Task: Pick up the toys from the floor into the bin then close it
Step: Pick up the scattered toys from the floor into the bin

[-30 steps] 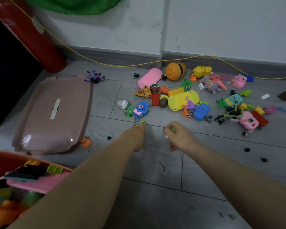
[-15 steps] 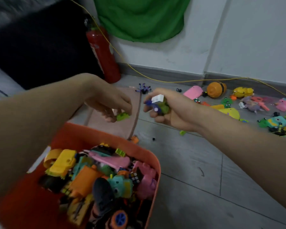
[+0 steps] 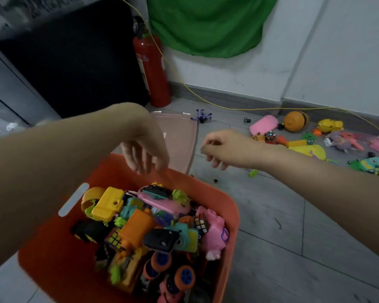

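Left hand (image 3: 143,153) hangs over the bin (image 3: 228,206), fingers slack and empty; right hand (image 3: 222,147) beside it, curled, seemingly empty. Toys (image 3: 309,147) remain on the floor (image 3: 271,226). The heaped bin may stop the lid (image 3: 179,136) closing.

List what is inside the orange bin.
The orange bin holds piled toys: a yellow camera, a Rubik's cube, a pink pig. Lower layers are covered.

Head-worn camera looks forward and down, close over the bin (image 3: 232,206).
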A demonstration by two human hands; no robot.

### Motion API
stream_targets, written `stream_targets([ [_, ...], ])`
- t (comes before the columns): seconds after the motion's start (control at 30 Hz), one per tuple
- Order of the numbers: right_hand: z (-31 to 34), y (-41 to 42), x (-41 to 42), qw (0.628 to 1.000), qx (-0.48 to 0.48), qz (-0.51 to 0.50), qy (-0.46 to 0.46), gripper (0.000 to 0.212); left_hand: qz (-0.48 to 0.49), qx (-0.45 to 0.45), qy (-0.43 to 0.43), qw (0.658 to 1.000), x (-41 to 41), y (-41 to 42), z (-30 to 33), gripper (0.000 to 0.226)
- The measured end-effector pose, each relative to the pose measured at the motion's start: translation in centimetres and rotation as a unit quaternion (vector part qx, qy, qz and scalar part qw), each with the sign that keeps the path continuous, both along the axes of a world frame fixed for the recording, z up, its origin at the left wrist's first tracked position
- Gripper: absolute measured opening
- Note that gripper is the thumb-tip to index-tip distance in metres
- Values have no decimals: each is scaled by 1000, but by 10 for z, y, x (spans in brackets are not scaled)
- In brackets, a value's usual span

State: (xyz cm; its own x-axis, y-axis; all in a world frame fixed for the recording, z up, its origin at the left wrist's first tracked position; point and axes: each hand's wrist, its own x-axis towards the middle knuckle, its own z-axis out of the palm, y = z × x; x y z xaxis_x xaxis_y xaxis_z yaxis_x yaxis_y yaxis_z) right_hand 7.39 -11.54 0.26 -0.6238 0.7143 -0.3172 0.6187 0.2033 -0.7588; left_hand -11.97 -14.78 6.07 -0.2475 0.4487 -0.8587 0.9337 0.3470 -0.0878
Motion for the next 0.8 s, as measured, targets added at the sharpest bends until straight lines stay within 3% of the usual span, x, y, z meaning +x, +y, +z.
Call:
stream_targets([
  [0.13, -41, 37, 55, 991, -12, -124, -55, 14, -25, 135, -88, 987, 40, 37, -24, 16],
  [0.23, -75, 46, 89, 976, -23, -107, -187, 35, -29, 169, -119, 978, 64, 61, -51, 28],
  [0.33, -110, 51, 109, 957, 30, -39, -285, 57, -55, 136, -74, 986, 79, 73, -86, 39],
  [0.47, -155, 61, 117, 951, 53, 4, -303, 73, -64, 74, -6, 995, 87, 80, -122, 51],
  [0.67, -198, 69, 103, 949, 143, 4, -282, 59, 8, -40, 22, 999, 100, 92, -148, 57],
  [0.8, -214, 69, 97, 942, 181, -6, -284, 47, -28, -29, 23, 999, 117, 91, -160, 49],
])
